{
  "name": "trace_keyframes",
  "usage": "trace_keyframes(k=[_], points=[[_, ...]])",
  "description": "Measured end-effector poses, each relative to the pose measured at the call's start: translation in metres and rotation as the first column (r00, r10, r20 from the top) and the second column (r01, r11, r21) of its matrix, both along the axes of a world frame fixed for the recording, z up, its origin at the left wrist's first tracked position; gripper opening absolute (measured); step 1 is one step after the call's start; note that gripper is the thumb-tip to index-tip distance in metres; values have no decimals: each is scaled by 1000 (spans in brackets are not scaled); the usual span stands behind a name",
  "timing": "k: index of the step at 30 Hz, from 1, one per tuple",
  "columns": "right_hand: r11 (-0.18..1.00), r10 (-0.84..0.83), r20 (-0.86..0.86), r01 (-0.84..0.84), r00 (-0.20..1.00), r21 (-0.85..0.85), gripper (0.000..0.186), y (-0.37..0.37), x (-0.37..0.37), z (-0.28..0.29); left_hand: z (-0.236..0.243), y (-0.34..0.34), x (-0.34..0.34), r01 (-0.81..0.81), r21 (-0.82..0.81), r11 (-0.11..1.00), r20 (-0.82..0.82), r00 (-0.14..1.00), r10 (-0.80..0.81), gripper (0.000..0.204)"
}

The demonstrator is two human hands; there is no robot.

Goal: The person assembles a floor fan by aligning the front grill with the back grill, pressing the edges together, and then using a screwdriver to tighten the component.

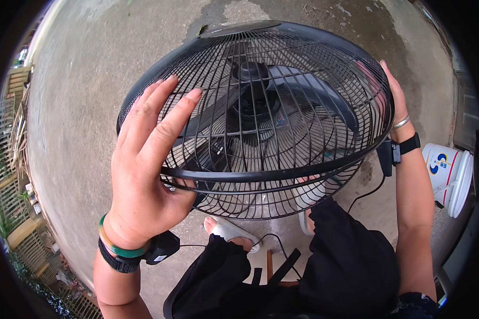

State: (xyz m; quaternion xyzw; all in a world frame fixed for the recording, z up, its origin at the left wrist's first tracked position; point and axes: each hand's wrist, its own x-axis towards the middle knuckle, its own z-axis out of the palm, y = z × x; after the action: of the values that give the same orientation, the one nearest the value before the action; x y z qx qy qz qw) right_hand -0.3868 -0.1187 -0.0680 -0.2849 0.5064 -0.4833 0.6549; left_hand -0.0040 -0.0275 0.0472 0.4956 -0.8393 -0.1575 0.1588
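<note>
A large black fan head with a wire grille (pixel 282 58) and dark blades behind it fills the middle of the view, held up above my knees. My left hand (pixel 143 170) grips its rim on the left side, fingers laid flat over the grille wires and thumb hooked under the edge band. My right hand (pixel 395 103) presses against the rim on the far right side, mostly hidden behind the grille. A green bangle and a black wrist strap with a small black device sit on my left wrist; a ring and a black strap are on my right.
Grey concrete ground (pixel 85 95) lies all around. A white plastic bucket (pixel 448 173) lies on its side at the right. A black cable (pixel 364 194) hangs down from the right wrist device. My feet in pale sandals (pixel 234 231) and black clothing show below. Wooden fencing runs along the left edge.
</note>
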Motion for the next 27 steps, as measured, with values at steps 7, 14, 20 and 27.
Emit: trace_keyframes(k=[7, 14, 20, 27], points=[[999, 8, 23, -7, 1000, -36, 44, -5, -6, -10, -5, 6, 0, -6, 20, 1000, -19, 1000, 7, 69], [991, 116, 58, -112, 992, -72, 43, -4, -8, -17, -21, 15, 0, -38, -2, 999, -87, 996, 38, 70], [998, 3, -7, -3, 1000, 69, 31, -15, -23, -38, -36, 34, -1, -29, -29, 999, -85, 996, 26, 71], [971, 123, -340, -42, 933, 236, 16, -41, -33, -43, -37, 36, 9, 4, 76, 997, -19, 1000, -2, 73]])
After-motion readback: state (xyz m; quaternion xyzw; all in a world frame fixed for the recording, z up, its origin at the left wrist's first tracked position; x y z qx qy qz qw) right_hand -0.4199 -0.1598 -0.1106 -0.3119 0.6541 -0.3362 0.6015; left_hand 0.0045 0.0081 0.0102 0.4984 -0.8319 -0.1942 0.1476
